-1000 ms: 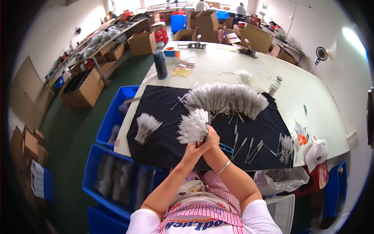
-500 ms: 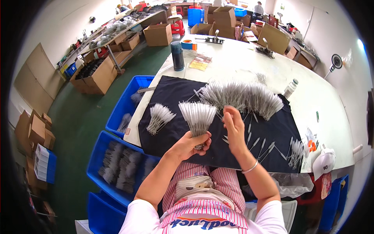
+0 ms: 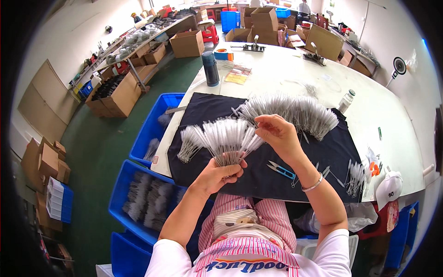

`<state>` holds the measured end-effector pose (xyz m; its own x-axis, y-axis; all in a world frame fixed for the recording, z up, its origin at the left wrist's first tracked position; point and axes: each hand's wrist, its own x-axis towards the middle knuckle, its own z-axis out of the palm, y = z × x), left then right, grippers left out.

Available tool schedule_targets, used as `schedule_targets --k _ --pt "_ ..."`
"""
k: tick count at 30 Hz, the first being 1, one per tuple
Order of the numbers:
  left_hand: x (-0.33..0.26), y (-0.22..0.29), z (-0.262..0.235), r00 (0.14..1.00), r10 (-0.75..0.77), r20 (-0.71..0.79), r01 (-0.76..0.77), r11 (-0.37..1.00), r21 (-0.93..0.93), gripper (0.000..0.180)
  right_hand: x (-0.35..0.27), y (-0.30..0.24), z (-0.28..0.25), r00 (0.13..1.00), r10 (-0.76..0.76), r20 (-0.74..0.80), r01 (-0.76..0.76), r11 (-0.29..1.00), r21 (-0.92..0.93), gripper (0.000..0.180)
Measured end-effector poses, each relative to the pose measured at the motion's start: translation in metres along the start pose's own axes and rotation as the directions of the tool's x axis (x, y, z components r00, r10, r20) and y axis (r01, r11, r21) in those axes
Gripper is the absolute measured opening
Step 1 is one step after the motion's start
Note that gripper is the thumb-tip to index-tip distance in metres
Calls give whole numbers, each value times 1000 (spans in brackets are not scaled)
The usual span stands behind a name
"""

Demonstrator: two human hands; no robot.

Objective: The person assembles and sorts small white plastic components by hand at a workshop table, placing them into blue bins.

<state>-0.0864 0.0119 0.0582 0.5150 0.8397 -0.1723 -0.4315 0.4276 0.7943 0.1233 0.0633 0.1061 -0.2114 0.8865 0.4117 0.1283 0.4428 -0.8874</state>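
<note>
Head view: left hand point(image 3: 220, 176) clasps fanned brushes point(image 3: 227, 134), best gripped low; right hand point(image 3: 282, 136) curls its fingers alongside, pinch unclear.

both arms come up from the lower edge with bent elbows, the forearms slanting inward. the left forearm point(image 3: 189, 205) rises toward the right, its wrist nearly straight; the left hand point(image 3: 222, 175) is closed in a fist-like grip, the thumb point(image 3: 229, 169) lying across toward the right and the fingers curled round on that side. the right forearm point(image 3: 318, 191) leans up and to the left, its elbow out to the side. the right hand point(image 3: 280, 134) is raised higher than the left, turned inward, fingers bent, thumb and forefinger close together; whether their tips meet is unclear
</note>
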Motion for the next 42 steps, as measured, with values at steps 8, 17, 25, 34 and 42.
schedule_targets --k 8,17,25,34,42 --pt "-1 0 -2 975 189 -116 -174 976 128 25 11 0 6 999 -41 -16 41 999 -19 27" --pt "-6 -3 -5 969 189 -161 -184 982 45 15 12 -9 17 987 134 87 -126 988 -92 21" --pt "-7 -11 -7 957 246 -156 -249 969 0 8 11 -3 10 968 216 127 -214 976 -33 17" --pt "-10 -19 -2 972 200 -122 -212 972 -96 10 15 -8 -7 877 348 332 -427 880 207 7" --pt "-5 -28 -2 954 241 -177 -264 957 -122 13 -1 12 16 985 160 62 -172 933 316 12"
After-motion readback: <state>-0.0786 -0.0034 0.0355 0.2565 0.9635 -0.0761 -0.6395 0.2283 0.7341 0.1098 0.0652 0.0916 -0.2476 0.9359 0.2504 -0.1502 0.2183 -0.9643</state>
